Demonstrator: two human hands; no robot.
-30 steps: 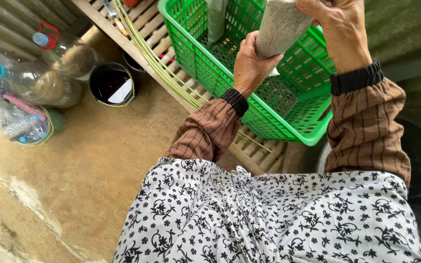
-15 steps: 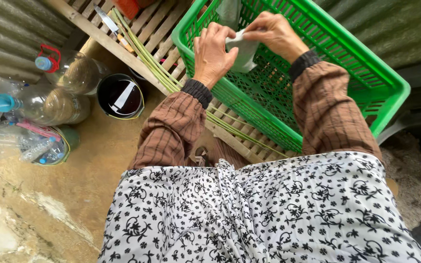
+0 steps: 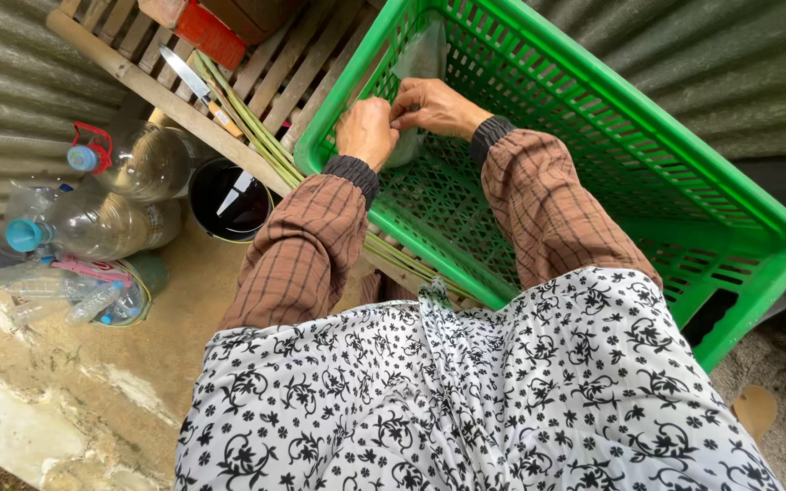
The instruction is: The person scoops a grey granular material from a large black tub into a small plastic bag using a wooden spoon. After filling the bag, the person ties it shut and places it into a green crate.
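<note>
1. The left hand (image 3: 366, 132) sits at about 11 o'clock from the picture's middle, inside the near-left corner of the green plastic crate (image 3: 593, 118). Its fingers are curled tight, knuckles up, pinching the pale plastic bag (image 3: 416, 68).
2. The right hand (image 3: 434, 107) lies just beside it at 12 o'clock, the two hands nearly touching. Its fingers bend down onto the same bag and grip its gathered part; how much of the bag is inside the grip cannot be told.
3. The bag stands in the crate against its left wall, reaching from the hands up toward 12 o'clock. It looks translucent and greyish; its contents cannot be made out.
4. Both arms wear brown checked sleeves (image 3: 307, 245) with dark cuffs, above a white skirt with a black flower print (image 3: 466, 400).
5. The crate rests tilted on a wooden slatted rack (image 3: 275, 64). Long green stalks (image 3: 247, 123) lie along the rack's edge, and a knife (image 3: 188, 77) lies at 10 o'clock beside them.
6. At 9 o'clock, on the concrete floor, stand large clear plastic bottles (image 3: 129, 195) with blue caps, and a dark round can (image 3: 229, 200) sits between them and the crate.
</note>
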